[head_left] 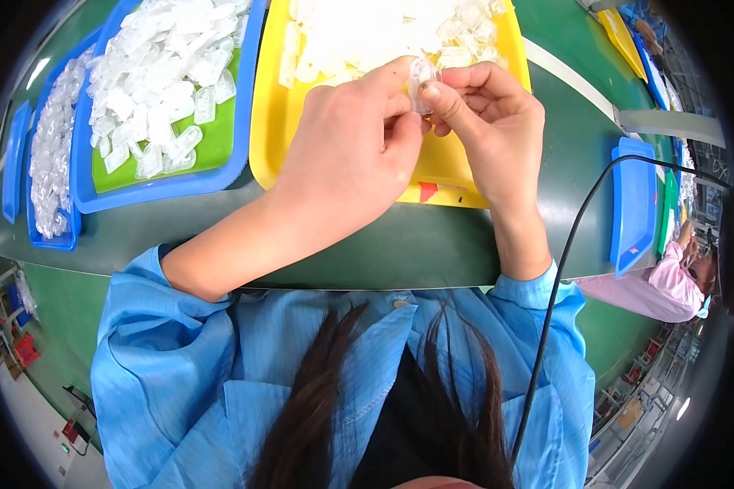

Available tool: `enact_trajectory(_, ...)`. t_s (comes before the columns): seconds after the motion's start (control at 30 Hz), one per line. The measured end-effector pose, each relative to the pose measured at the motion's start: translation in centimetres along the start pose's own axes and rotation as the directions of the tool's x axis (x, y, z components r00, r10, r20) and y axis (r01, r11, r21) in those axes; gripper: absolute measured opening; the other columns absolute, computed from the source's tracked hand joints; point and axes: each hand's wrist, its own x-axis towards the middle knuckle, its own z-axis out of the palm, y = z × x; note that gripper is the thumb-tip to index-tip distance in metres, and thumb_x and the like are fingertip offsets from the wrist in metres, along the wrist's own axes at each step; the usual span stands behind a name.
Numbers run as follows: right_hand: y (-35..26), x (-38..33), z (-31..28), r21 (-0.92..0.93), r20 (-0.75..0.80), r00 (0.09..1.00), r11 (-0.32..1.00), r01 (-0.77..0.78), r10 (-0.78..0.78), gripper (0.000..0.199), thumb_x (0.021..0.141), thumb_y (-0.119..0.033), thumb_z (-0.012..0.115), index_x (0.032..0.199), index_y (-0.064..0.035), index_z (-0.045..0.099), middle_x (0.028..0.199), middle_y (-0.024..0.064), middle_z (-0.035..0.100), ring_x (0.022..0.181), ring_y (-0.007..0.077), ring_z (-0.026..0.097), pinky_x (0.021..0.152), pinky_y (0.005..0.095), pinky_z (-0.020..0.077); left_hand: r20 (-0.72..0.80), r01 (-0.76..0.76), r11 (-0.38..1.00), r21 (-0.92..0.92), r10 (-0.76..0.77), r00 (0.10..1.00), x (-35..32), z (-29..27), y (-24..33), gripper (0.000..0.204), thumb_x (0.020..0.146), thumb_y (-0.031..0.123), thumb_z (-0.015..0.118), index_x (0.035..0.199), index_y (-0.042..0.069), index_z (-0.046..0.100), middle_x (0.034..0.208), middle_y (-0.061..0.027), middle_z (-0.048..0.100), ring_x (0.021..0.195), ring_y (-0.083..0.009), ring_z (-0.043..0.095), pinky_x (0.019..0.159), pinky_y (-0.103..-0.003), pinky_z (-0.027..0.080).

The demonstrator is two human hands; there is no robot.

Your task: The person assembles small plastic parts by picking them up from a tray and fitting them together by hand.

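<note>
Between my two hands is a small clear plastic part (423, 81), rounded at its top end. My left hand (355, 134) pinches it from the left, its fingers curled. From the other side, the thumb and fingertips of my right hand (493, 118) close on the same part. Both hands are over the near half of a yellow tray (273, 143), which holds a heap of clear plastic pieces (359, 37), washed out by glare. Further left, a blue tray (167, 191) with a green bottom carries a pile of translucent flat pieces (151, 90).
A narrower blue tray (65, 232) of clear parts stands at the far left. On the right lies another blue tray (634, 204). A black cable (567, 253) arcs across the right side. Beyond the table's right edge sits a person in a pink sleeve (669, 281).
</note>
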Motion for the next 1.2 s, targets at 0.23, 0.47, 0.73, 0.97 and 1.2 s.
enact_trajectory(0.23,0.4,0.4,-0.7,0.096,0.101,0.995,0.995,-0.027,0.018,0.02,0.078,-0.004,0.066,0.096,0.0038,0.059,0.082,0.0076,0.063,0.071,0.01,0.057,0.059,0.0213,0.0446,-0.049,-0.2,0.977,0.073,0.204,0.978,0.4,-0.2,-0.6,0.035,0.083,0.005,0.059,0.117,-0.002,0.052,0.086,-0.0124,0.067,0.082,-0.0139,0.064,0.073,-0.024,0.051)
enact_trajectory(0.47,0.7,0.5,-1.1,0.067,0.092,0.993,0.995,0.074,-0.08,0.018,0.078,-0.003,0.067,0.091,0.0066,0.06,0.079,0.0095,0.065,0.067,0.0116,0.061,0.061,0.0209,0.0488,-0.081,-0.119,0.993,0.002,0.118,0.99,0.8,-0.4,-0.8,0.025,0.082,0.003,0.06,0.106,-0.002,0.058,0.087,-0.0115,0.067,0.083,-0.0155,0.065,0.072,-0.023,0.051)
enact_trajectory(0.73,0.6,-0.1,-0.5,0.091,0.02,0.993,0.989,0.116,-0.118,0.015,0.077,0.0,0.066,0.089,0.0061,0.06,0.079,0.0091,0.063,0.067,0.0125,0.062,0.062,0.0217,0.0501,-0.134,-0.23,0.971,0.062,0.236,0.962,0.7,-0.2,-1.1,0.016,0.083,0.003,0.058,0.097,-0.004,0.06,0.086,-0.0097,0.067,0.083,-0.0122,0.063,0.074,-0.022,0.05)
enact_trajectory(0.97,0.8,0.2,-0.2,-0.349,0.033,0.865,0.806,0.479,-0.5,0.02,0.07,0.003,0.069,0.088,-0.0014,0.062,0.081,0.0043,0.058,0.069,0.0126,0.061,0.059,0.0225,0.0505,0.009,0.02,0.829,-0.56,-0.018,1.0,1.0,0.1,-1.2,0.018,0.084,0.003,0.055,0.099,-0.005,0.056,0.087,-0.0122,0.066,0.082,-0.0127,0.063,0.071,-0.022,0.049)
enact_trajectory(1.2,0.1,-0.1,-0.1,-0.661,0.162,0.705,0.454,0.597,-0.691,0.026,0.062,-0.001,0.069,0.087,-0.0065,0.064,0.077,0.0066,0.057,0.065,0.0204,0.058,0.056,0.0272,0.0482,-0.035,-0.065,0.782,-0.619,0.055,0.998,0.8,0.9,-1.0,0.019,0.09,0.009,0.051,0.105,-0.001,0.044,0.087,-0.0116,0.063,0.083,-0.0125,0.061,0.072,-0.021,0.049)
